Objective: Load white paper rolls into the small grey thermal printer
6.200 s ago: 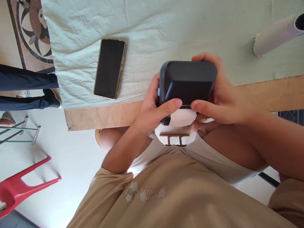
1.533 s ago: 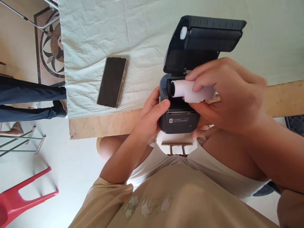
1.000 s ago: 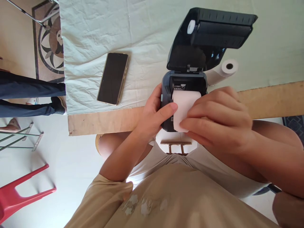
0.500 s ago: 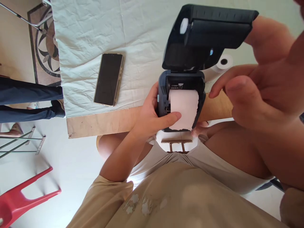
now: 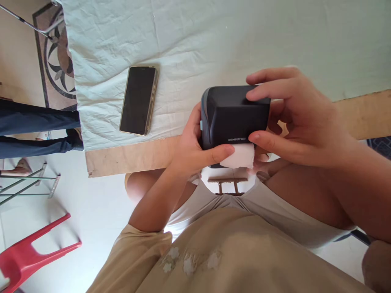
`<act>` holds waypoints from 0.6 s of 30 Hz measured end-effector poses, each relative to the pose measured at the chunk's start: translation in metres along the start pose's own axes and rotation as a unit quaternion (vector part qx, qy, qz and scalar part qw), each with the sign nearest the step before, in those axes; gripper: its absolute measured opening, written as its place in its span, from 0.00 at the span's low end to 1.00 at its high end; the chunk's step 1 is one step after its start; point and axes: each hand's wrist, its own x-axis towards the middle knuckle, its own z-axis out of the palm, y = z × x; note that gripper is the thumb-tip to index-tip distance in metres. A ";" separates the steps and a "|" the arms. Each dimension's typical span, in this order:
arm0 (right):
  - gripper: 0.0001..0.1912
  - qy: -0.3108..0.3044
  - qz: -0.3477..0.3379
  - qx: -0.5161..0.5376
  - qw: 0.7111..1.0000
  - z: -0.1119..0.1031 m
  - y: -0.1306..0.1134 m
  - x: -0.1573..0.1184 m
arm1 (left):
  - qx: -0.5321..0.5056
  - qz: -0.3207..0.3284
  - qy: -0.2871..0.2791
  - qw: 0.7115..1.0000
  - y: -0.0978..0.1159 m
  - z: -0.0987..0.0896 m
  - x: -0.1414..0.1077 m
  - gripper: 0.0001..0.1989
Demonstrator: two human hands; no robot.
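Note:
A black label printer [image 5: 241,116] with "NIIMBOT" lettering on its lid is held over the table's near edge. Its lid is down, and a white paper strip [image 5: 241,156] with a torn edge sticks out at the front. My left hand [image 5: 195,142] grips the printer's left side, its thumb lying on the paper. From the right, my right hand [image 5: 299,114] holds the lid, with fingertips on the top and the thumb at the front corner by the lettering. Its other fingers are bent beside the printer, partly hidden.
A phone [image 5: 138,100] lies face up on the pale cloth [image 5: 183,49] to the left. Bare wood [image 5: 137,156] runs along the table's front edge. On the floor at left are a red plastic stool [image 5: 33,252] and a metal frame [image 5: 30,183]. A person's legs [image 5: 36,128] show beyond the table's left edge.
The printer's lid, raised before, has swung down over the paper. My right hand has come down and left onto the lid. The white roll behind the printer is now out of sight.

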 end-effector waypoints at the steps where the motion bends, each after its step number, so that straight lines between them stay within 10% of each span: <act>1: 0.27 -0.017 0.014 0.015 1.000 0.001 -0.001 -0.002 | 0.011 -0.004 -0.009 1.000 -0.002 -0.002 -0.001 0.46; 18: 0.39 -0.108 0.149 0.255 0.949 0.011 0.004 0.004 | -0.029 -0.007 0.046 0.998 0.009 0.018 -0.008 0.24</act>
